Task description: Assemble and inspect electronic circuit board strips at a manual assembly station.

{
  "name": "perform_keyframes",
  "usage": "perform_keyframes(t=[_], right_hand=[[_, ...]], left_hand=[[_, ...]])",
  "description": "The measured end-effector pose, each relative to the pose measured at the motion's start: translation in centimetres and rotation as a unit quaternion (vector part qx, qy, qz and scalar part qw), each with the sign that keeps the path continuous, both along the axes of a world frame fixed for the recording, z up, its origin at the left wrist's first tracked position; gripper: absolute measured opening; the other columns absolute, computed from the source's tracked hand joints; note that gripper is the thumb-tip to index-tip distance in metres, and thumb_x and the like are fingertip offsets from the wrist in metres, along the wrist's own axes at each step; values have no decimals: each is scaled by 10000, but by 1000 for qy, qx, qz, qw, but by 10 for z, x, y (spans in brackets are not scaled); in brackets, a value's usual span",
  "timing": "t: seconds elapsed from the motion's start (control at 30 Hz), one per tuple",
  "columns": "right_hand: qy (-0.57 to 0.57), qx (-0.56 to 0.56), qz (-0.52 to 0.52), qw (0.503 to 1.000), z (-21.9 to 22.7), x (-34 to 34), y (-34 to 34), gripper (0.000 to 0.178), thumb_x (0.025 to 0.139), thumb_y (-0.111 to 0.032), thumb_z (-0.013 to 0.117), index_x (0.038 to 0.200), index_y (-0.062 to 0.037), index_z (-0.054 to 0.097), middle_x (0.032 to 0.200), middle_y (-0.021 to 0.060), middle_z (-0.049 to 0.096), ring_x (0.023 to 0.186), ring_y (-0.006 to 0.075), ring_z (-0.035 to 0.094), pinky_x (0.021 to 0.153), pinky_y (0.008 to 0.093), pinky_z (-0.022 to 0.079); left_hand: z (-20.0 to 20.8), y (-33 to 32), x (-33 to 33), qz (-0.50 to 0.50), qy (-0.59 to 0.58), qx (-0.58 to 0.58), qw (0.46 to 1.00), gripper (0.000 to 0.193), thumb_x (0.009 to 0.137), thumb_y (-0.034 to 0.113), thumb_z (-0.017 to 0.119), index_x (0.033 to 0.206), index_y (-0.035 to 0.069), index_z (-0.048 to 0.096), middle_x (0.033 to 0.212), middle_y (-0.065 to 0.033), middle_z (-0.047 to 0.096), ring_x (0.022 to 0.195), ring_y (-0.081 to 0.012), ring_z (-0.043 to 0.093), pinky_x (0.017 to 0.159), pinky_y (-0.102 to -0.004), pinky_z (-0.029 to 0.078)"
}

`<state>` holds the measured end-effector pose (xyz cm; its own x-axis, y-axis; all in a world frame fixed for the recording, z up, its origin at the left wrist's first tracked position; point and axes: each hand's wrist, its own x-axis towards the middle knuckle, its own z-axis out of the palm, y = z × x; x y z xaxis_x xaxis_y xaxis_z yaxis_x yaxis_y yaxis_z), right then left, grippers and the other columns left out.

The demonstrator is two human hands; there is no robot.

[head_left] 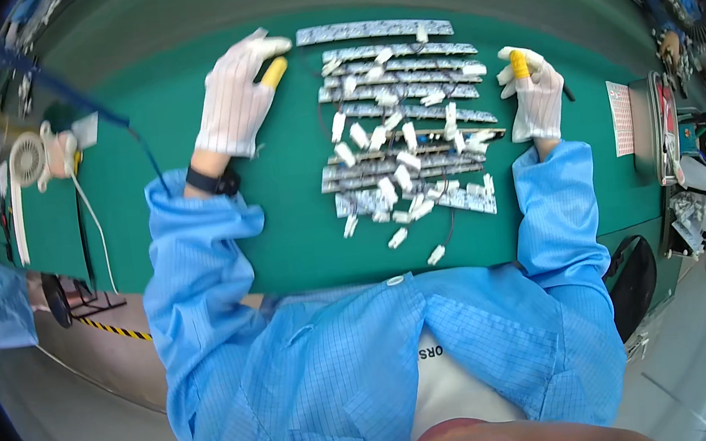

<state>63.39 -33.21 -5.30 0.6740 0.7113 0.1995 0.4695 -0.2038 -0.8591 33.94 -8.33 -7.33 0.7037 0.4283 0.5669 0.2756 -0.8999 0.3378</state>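
Several long, narrow circuit boards (374,32) lie in a stack of rows on the green mat, many with white plug connectors (410,136) on short wires. My left hand (236,94), in a white striped glove with a yellow finger cot, is open beside the left end of the farthest board. Its fingertips are close to that board's end; whether they touch it I cannot tell. To the right of the rows, my right hand (537,94), gloved the same way, has its fingers curled. A thin dark rod (568,93) sticks out from it, mostly hidden.
A small white fan (28,161) with a cable stands at the left. On the right, a printed sheet (621,118) lies beside a metal-edged bin (664,129). A blue cord (146,153) hangs near my left sleeve. Other people's blue sleeves show at the edges.
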Motion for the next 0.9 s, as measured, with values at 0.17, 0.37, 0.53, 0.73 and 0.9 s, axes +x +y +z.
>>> perform_keyframes(t=[0.17, 0.37, 0.53, 0.73, 0.9], right_hand=[[-2, 39, 4, 999, -13, 1, 6, 203, 898, -50, 491, 1020, -21, 651, 718, 70, 634, 545, 96, 552, 532, 225, 448], [-69, 26, 1, 997, -27, 17, 4, 209, 905, -49, 499, 1038, -23, 657, 740, 60, 643, 558, 71, 516, 519, 207, 408], [-92, -103, 32, 990, -17, 43, 26, 271, 852, -103, 557, 1086, 3, 642, 833, 97, 672, 756, 158, 636, 662, 284, 492], [-316, -292, 66, 900, 37, 21, 27, 215, 863, -149, 581, 1004, -31, 691, 755, 90, 676, 665, 135, 644, 599, 276, 529], [-281, -270, 90, 917, 35, 22, 46, 216, 883, -152, 546, 1009, -41, 681, 718, 68, 659, 618, 134, 622, 564, 267, 493]], left_hand=[[13, 33, -28, 1, 59, 96, 994, 251, 803, 68, 543, 1028, 117, 642, 1090, -57, 625, 998, -268, 589, 868, -360, 469], [33, 40, -113, 38, 21, -92, 995, 230, 827, 262, 587, 929, 85, 691, 939, -148, 673, 892, -320, 631, 806, -374, 495], [-28, 61, -184, 107, -122, -115, 980, 191, 798, 215, 582, 892, 98, 700, 882, -135, 679, 851, -319, 638, 780, -372, 501], [-32, 48, -174, 158, -157, -118, 968, 158, 739, 223, 590, 808, 148, 710, 824, -111, 674, 796, -322, 633, 716, -405, 500], [-33, 44, -189, 170, -128, -143, 967, 139, 746, 229, 590, 796, 171, 706, 813, -99, 673, 778, -311, 638, 710, -404, 501]])
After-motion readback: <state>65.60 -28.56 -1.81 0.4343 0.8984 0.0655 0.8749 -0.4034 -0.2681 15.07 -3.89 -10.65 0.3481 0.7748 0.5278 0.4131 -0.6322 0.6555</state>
